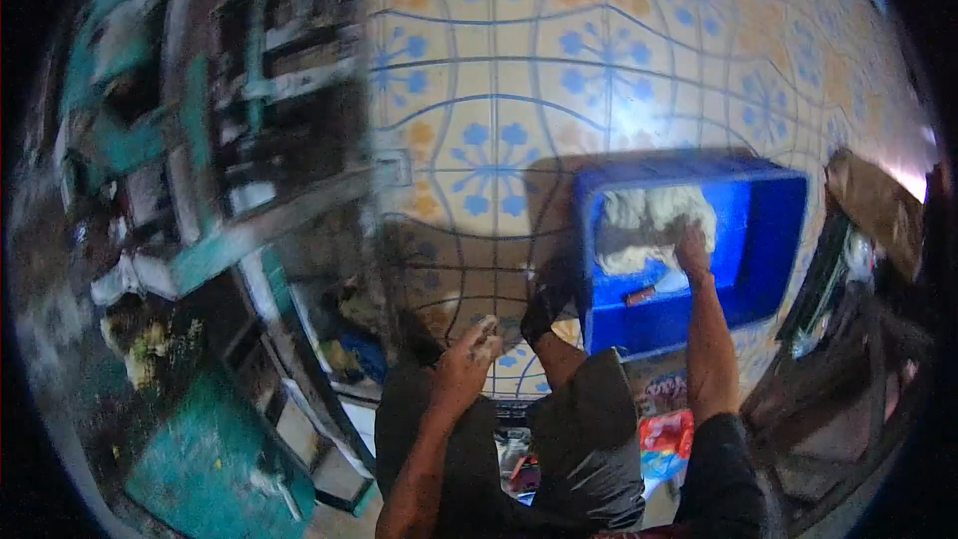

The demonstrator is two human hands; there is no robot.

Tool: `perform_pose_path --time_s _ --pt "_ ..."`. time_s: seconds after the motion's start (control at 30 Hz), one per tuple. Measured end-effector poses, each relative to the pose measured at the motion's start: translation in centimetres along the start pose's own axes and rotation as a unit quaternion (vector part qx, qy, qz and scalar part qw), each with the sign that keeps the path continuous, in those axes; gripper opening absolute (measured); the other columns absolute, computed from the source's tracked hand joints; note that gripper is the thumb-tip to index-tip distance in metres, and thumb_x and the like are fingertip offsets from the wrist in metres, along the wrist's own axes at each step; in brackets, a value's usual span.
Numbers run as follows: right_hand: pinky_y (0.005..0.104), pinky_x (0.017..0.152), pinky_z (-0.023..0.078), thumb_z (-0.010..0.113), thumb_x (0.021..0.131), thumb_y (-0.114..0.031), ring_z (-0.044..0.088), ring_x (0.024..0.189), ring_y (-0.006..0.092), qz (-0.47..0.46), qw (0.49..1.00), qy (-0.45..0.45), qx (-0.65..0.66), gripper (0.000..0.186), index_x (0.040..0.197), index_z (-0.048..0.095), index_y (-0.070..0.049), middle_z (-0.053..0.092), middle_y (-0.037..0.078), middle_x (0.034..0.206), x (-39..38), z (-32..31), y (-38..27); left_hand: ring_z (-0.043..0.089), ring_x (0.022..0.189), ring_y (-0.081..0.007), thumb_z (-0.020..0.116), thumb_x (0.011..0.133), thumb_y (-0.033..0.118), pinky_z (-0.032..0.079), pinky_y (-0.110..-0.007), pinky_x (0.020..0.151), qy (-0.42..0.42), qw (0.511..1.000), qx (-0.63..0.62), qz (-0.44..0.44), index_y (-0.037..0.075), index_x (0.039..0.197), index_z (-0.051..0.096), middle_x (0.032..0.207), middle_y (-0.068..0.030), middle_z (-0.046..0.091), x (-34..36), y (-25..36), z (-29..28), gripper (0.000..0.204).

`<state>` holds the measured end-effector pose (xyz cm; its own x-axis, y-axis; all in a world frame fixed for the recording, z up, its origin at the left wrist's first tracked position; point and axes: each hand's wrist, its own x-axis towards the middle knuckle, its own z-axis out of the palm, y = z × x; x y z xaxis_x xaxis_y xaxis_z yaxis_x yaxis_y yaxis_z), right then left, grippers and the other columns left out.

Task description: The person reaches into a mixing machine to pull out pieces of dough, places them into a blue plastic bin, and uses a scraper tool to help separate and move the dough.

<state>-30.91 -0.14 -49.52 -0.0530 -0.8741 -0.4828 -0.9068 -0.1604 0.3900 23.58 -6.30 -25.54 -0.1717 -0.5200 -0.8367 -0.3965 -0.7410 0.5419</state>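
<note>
A pale, lumpy mass of dough [639, 215] lies in the far left part of a blue plastic crate [699, 334]. My right hand [691, 245] reaches down into the crate and grips the dough's right side, fingertips partly lost against it. Below the dough, on the crate's bottom, rests a scraper [667, 283] with a pale blade and a brown handle. My left hand [471, 359] is held over my left knee, left of the crate, its fingers curled and smeared with whitish residue. Whether anything is inside those fingers is hidden.
Patterned tiles [494, 160] cover the floor. At left stands a worn green and grey frame [269, 230], blurred, with a green panel [215, 449] nearer me. A brown sack-like item [878, 210] is right of the crate. Red packaging [667, 434] shows beside my right thigh.
</note>
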Motion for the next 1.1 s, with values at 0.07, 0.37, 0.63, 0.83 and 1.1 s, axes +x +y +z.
perform_pose_path --time_s 0.07,0.37,0.63,0.83,1.1 --pt "0.0474 0.092 0.047 0.07 0.075 -0.022 0.049 0.121 0.0404 -0.006 0.97 -0.212 0.115 0.071 0.139 0.04 -0.016 0.04 0.021 0.141 3.5 -2.7 -4.1 0.057 0.111 -0.0208 0.051 0.097 0.027 0.042 -0.034 0.096 0.079 0.993 0.002 0.088 0.002 0.126 0.056 0.124 -0.0132 0.06 -2.0 -1.5 -1.9 0.038" --pt "0.034 0.074 0.049 0.053 0.093 -0.042 0.064 0.082 0.0209 -0.18 0.726 -0.251 0.614 0.045 0.106 0.064 0.0 0.067 0.012 0.088 -3.2 -50.8 -22.6 0.04 0.13 -0.04 0.071 0.081 0.021 0.037 -0.044 0.102 0.286 0.943 -0.015 0.171 0.004 0.137 0.043 0.146 -0.0269 0.03 -18.5 2.4 -6.2 0.064" --pt "0.0298 0.075 0.05 0.059 0.092 -0.026 0.062 0.084 0.0148 -0.476 0.663 -0.353 0.457 0.035 0.11 0.061 0.005 0.067 0.009 0.096 -22.3 -71.6 -29.9 0.03 0.133 -0.0481 0.087 0.058 0.033 0.034 -0.047 0.105 0.419 0.871 0.012 0.256 0.008 0.148 0.019 0.15 -0.0328 0.011 -31.2 0.0 -11.2 0.115" --pt "0.0293 0.07 0.053 0.064 0.085 -0.01 0.065 0.081 0.0145 -0.554 0.634 -0.396 0.365 0.024 0.108 0.068 -0.005 0.07 0.011 0.091 -29.6 -73.9 -31.8 0.03 0.135 -0.0438 0.084 0.061 0.042 0.031 -0.054 0.107 0.465 0.845 -0.116 0.239 0.011 0.15 0.011 0.15 -0.0268 0.019 -40.8 -3.7 -9.6 0.119" --pt "0.0351 0.072 0.051 0.066 0.084 -0.016 0.066 0.08 0.0265 -0.733 0.666 -0.124 0.057 0.017 0.095 0.07 -0.005 0.069 0.012 0.085 -39.9 -75.6 -33.8 0.046 0.124 -0.0404 0.087 0.051 0.051 0.042 -0.047 0.098 0.491 0.81 -0.246 0.206 0.006 0.149 0.004 0.142 -0.0325 0.031 -43.6 -9.7 -3.5 0.136"
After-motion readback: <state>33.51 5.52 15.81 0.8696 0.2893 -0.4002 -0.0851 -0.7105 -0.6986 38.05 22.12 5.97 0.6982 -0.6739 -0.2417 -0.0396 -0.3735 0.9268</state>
